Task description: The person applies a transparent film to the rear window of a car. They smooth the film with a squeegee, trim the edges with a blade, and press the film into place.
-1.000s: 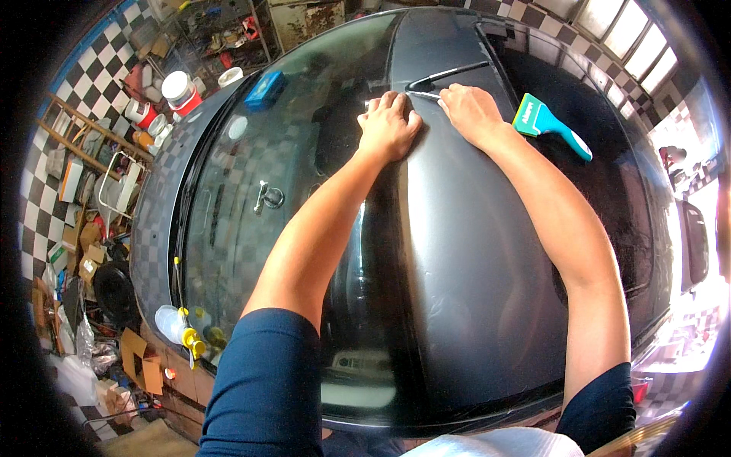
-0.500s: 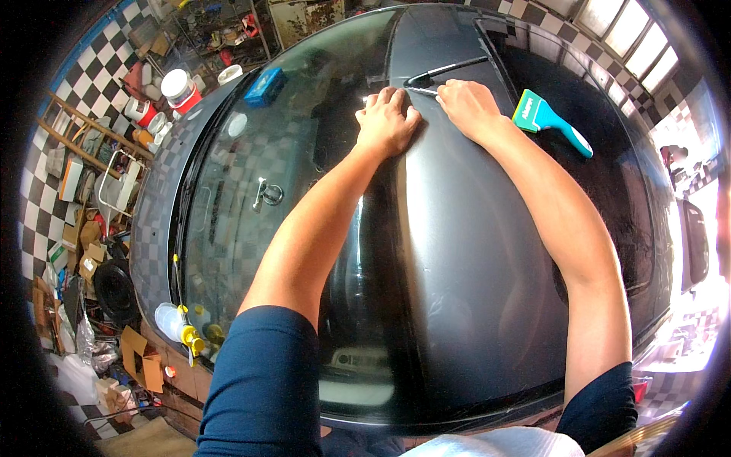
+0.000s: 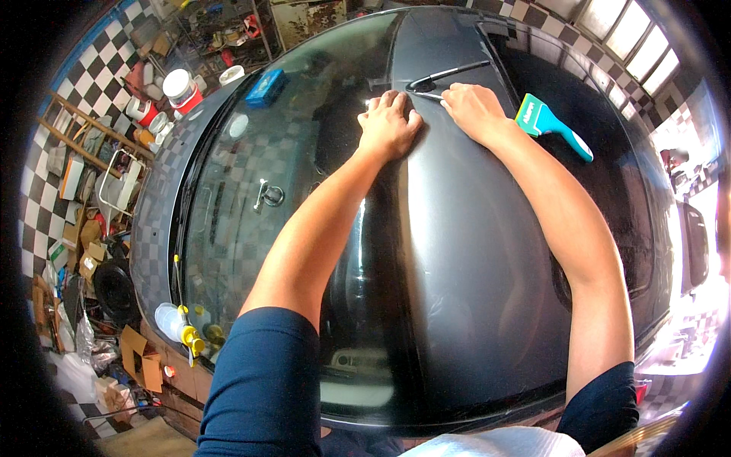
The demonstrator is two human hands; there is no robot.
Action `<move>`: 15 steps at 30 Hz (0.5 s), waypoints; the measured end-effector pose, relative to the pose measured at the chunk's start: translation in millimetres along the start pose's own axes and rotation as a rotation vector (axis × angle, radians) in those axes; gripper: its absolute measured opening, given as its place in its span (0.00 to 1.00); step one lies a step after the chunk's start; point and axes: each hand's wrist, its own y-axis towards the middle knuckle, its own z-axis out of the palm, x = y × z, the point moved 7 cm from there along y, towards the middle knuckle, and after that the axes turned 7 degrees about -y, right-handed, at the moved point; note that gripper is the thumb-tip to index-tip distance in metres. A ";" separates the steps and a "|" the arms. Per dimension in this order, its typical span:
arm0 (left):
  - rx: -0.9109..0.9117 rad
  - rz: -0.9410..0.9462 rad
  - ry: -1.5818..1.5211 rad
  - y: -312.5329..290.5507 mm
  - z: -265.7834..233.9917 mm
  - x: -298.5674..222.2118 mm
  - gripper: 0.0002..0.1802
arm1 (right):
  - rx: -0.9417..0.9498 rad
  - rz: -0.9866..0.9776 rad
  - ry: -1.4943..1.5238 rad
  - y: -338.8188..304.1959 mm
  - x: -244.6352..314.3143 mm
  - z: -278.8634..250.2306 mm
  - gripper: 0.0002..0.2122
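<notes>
A grey car roof (image 3: pixel 480 244) with dark glossy bands at both sides spreads beneath my hands. My left hand (image 3: pixel 390 128) rests on the roof's front edge beside the windshield (image 3: pixel 236 167), fingers forward and thumb apart. My right hand (image 3: pixel 476 113), a little to the right, pinches the end of a thin black strip (image 3: pixel 449 73). From my fingers the strip bends back in a narrow loop and runs to the right across the roof. A teal scraper with a yellow-green edge (image 3: pixel 554 126) lies on the dark glossy part, right of my right wrist.
A blue box (image 3: pixel 264 88) lies on the windshield's far side. A spray bottle with a yellow head (image 3: pixel 186 331) stands near the windshield's lower left. Buckets (image 3: pixel 180 87), cardboard boxes (image 3: pixel 141 358) and a wooden ladder (image 3: pixel 99 126) crowd the left wall.
Both hands have barely moved; the right shifts very slightly to the right and down with the strip in its grip. The view has shifted a little.
</notes>
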 end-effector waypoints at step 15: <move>0.008 -0.009 -0.031 0.0 -1.7 -2.5 0.29 | 0.036 -0.043 0.004 1.2 -5.7 -5.8 0.10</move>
